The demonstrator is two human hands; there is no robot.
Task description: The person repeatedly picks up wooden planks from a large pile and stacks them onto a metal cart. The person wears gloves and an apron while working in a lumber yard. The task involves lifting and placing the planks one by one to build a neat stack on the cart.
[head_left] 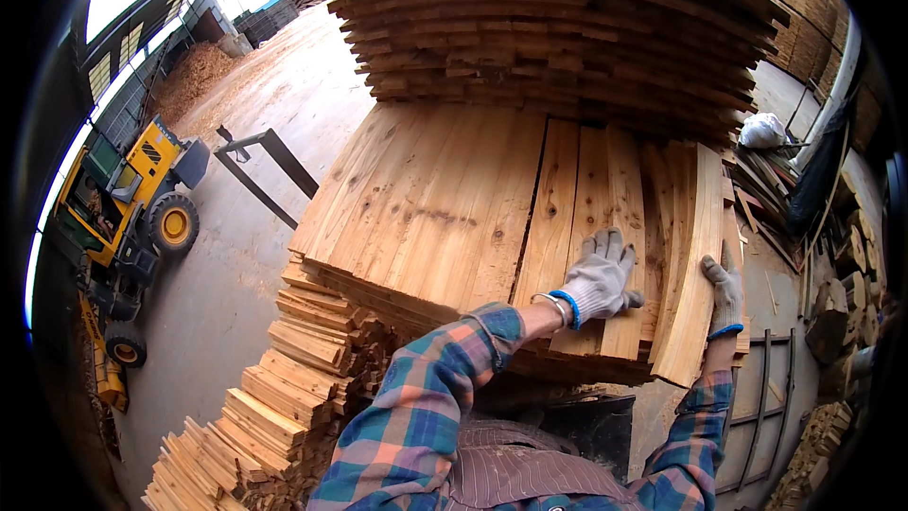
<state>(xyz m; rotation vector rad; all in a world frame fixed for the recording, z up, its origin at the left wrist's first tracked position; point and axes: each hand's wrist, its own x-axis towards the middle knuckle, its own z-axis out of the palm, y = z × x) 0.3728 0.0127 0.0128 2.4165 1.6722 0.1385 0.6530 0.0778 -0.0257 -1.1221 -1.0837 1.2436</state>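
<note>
Both my hands wear pale grey work gloves with blue cuffs. My left hand [605,273] lies flat, fingers stretched out, on a knotty wooden board [620,333] in the top layer of a stack. At the stack's right side my right hand [724,295] grips the outer edge of a long pale board [689,303], which appears raised and slightly bowed; its lower fingers are partly hidden. Between those boards a darker, lower strip of wood [664,218] shows. Left of a narrow dark gap, several boards [426,199] lie side by side.
A tall pile of planks [558,28] rises behind the stack. Lower left stand stepped piles of short boards [274,407]. A yellow wheel loader [142,180] is parked at left, near metal bars [274,156]. At right are a metal frame [764,397] and a white sack [761,131].
</note>
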